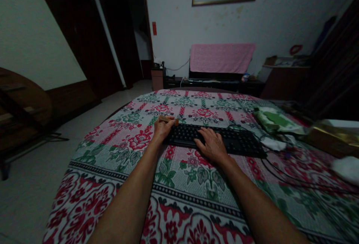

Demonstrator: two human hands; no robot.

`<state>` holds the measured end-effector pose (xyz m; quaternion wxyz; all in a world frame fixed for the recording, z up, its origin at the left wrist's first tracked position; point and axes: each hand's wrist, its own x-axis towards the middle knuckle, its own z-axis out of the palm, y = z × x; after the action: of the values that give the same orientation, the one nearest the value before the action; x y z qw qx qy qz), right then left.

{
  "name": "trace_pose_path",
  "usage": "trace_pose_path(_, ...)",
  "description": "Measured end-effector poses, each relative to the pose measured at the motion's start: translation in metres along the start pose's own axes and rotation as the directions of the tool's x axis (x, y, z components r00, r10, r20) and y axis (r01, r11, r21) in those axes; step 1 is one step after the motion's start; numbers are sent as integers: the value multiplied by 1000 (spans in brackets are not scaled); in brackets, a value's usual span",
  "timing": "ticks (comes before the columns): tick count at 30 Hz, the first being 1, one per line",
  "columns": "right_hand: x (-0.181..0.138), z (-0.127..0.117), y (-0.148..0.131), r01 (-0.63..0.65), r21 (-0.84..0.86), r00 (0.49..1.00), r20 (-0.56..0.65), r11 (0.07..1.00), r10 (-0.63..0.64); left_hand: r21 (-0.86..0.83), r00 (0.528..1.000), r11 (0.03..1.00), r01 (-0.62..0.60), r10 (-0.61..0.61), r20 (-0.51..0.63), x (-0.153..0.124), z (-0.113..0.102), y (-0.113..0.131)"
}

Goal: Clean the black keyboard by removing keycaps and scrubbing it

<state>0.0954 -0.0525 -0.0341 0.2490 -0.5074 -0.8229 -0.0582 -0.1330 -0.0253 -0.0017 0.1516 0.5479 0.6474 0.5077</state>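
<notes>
The left hand (162, 127) is curled shut around a small tan stick-shaped tool (169, 120), held at the far left corner of a black plastic computer keyboard (241, 142). The right hand (211, 144) lies open and flat on the keys. The keyboard rests on a red-and-green floral cloth (179, 184); tangled black cables (276, 167) and a folded green-and-white cloth (273, 121) crowd its right end.

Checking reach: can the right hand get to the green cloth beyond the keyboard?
Probably yes: the right hand lies open on the keyboard, with only loose cables between it and the green cloth.
</notes>
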Motion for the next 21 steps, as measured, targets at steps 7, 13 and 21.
trace_pose_path(7, 0, -3, -2, -9, 3, 1000, 9, 1000, 9, 61, 993, 998, -7, 14, -119, -2, 1, 0)
trace_pose_path(13, 0, -3, -1, -3, 0, 1000, 2, 1000, 3, -103, 994, 990, -95, 99, 37, -1, 26, 9)
trace_pose_path(21, -1, -3, -1, 1, -6, 1000, -9, 1000, -1, -80, 948, 994, -68, 90, 305, 15, 22, 10)
